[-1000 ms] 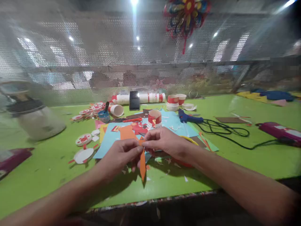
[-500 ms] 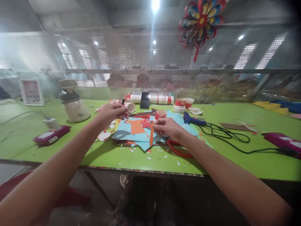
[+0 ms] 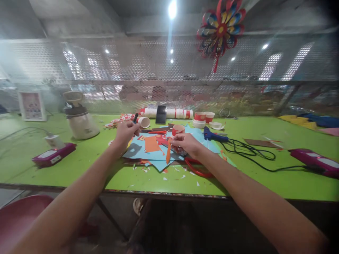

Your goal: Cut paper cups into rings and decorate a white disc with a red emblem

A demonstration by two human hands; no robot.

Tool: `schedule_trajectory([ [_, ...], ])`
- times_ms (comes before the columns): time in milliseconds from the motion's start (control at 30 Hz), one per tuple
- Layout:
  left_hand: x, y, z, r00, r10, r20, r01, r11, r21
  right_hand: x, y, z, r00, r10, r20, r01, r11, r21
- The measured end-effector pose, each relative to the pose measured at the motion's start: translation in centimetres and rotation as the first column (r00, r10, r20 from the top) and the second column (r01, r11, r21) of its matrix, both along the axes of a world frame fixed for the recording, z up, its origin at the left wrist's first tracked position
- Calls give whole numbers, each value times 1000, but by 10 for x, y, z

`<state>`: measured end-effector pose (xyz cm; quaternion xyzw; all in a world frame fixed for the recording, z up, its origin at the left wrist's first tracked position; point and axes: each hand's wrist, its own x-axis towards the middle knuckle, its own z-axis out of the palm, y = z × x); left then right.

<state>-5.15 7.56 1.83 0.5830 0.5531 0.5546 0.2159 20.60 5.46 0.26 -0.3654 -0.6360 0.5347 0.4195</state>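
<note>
My left hand [image 3: 127, 133] is above the left side of the paper pile, thumb and fingers pinched. A dark, pen-like stick [image 3: 136, 118] shows just above its knuckles; whether the fingers hold it I cannot tell. Between thumb and fingers, my right hand [image 3: 184, 144] pinches a narrow orange paper strip [image 3: 168, 151] that hangs down over blue paper [image 3: 135, 151]. Under the right wrist show the red handles of scissors [image 3: 197, 170], partly covered by the hand. An orange paper piece [image 3: 152, 144] lies between the hands. A red paper cup [image 3: 178, 129] stands just behind the right hand.
A blue glue gun [image 3: 215, 135] with a coiled black cord lies at right, near a purple power strip [image 3: 315, 161]. Behind are a phone [image 3: 161, 114], stacked cups [image 3: 199, 120] and a tipped cup [image 3: 144, 122]. Paper scraps [image 3: 164, 178] lie near the table's front edge.
My left hand has moved slightly left and down. My right hand still pinches the orange strip. The whole view has shifted a little.
</note>
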Motion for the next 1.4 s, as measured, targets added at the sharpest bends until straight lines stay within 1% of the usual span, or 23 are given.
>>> schedule_trajectory([
  [100,-11,1,-3,990,124,-71,-126,991,-32,1,1,-1,1000,-10,15,10,1000,-8],
  [167,-14,2,-5,980,166,-111,-173,983,-58,1,1,-1,1000,-13,21,13,1000,-7],
  [233,-13,3,-7,972,184,-147,-196,978,-76,1,2,-2,1000,-7,21,7,1000,-1],
  [400,-13,6,-8,961,190,-204,-210,974,-86,0,2,-4,1000,13,23,-13,1000,14],
  [600,-27,16,-11,955,205,-215,-224,972,-68,-1,1,-6,999,28,17,-29,999,41],
  [733,-36,22,-13,955,219,-199,-232,972,-42,-1,1,-5,999,37,-1,-37,999,16],
  [933,-40,25,-13,960,220,-174,-228,973,-24,-1,-3,-2,999,51,-15,-52,998,-43],
  [1100,-41,24,-10,968,204,-149,-210,977,-24,-2,-8,1,997,67,-46,-70,994,-81],
  [1233,-37,21,-9,978,154,-137,-162,986,-47,-1,-9,5,994,74,-85,-83,990,-110],
  [1333,-25,16,-9,992,54,-117,-62,996,-67,0,-9,6,992,74,-99,-85,990,-117],
  [1400,-12,9,-8,994,-62,-89,55,995,-78,-1,-8,6,993,67,-99,-78,991,-113],
])
